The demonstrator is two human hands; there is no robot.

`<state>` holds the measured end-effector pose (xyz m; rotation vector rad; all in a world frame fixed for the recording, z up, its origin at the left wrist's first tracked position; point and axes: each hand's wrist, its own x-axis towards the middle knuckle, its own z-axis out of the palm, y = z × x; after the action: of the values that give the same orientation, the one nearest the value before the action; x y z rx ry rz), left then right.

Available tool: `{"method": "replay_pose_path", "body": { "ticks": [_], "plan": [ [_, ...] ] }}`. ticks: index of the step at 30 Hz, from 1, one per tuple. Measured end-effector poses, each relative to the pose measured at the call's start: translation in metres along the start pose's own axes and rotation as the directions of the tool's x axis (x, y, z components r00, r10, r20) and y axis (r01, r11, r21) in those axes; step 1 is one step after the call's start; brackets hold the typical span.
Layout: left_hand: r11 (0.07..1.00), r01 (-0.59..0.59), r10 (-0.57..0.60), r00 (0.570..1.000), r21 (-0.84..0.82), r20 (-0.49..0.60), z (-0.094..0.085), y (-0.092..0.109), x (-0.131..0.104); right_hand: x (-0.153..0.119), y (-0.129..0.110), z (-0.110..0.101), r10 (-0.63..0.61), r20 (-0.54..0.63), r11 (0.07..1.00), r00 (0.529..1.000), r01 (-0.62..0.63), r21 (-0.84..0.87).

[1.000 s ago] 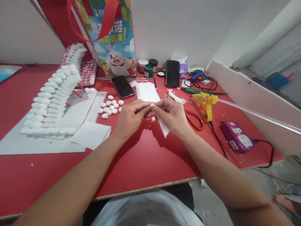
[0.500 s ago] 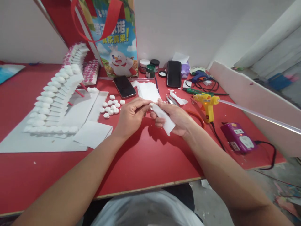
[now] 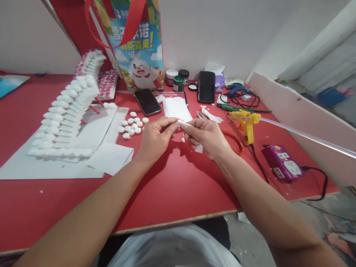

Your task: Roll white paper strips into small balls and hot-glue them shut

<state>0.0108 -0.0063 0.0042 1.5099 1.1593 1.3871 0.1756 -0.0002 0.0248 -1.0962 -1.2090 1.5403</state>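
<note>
Between the fingertips of both hands is a small white paper-wrapped piece (image 3: pixel 181 123). My left hand (image 3: pixel 157 138) pinches it from the left, thumb against forefinger. From the right, my right hand (image 3: pixel 207 136) pinches the same piece, and a white paper strip (image 3: pixel 199 148) shows below its curled fingers. Several round white pieces (image 3: pixel 131 131) lie on the red table (image 3: pixel 178 185) beside my left hand. Behind the hands is a stack of white paper (image 3: pixel 175 108). At the left a curved white model (image 3: pixel 65 115) with rows of white padded pieces stands on white board.
A yellow glue gun (image 3: pixel 246 124) with a long clear stick and a purple power socket (image 3: pixel 283 163) are at the right. Two dark phones (image 3: pixel 148 102), paint jars (image 3: pixel 178 83) and a colourful bag (image 3: pixel 136 48) stand or lie at the back. A folded white sheet (image 3: pixel 111 158) lies left.
The loose paper strip that lay across my right palm is now mostly hidden under its fingers. My right hand has turned over, its fingers now curled at the small white piece.
</note>
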Motion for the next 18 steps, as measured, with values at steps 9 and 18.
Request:
{"method": "replay_pose_path", "body": {
  "ticks": [9, 18],
  "plan": [
    [0.900, -0.355, 0.380, 0.923, 0.253, -0.056, 0.008, 0.000, -0.007, -0.016, 0.000, 0.016, -0.315, -0.137, 0.893, 0.939, 0.245, -0.377],
    [0.906, -0.389, 0.392, 0.920, 0.163, 0.017, 0.004, -0.003, -0.004, -0.016, -0.008, 0.008, -0.315, -0.076, 0.908, 0.946, 0.277, -0.315]
  ]
}}
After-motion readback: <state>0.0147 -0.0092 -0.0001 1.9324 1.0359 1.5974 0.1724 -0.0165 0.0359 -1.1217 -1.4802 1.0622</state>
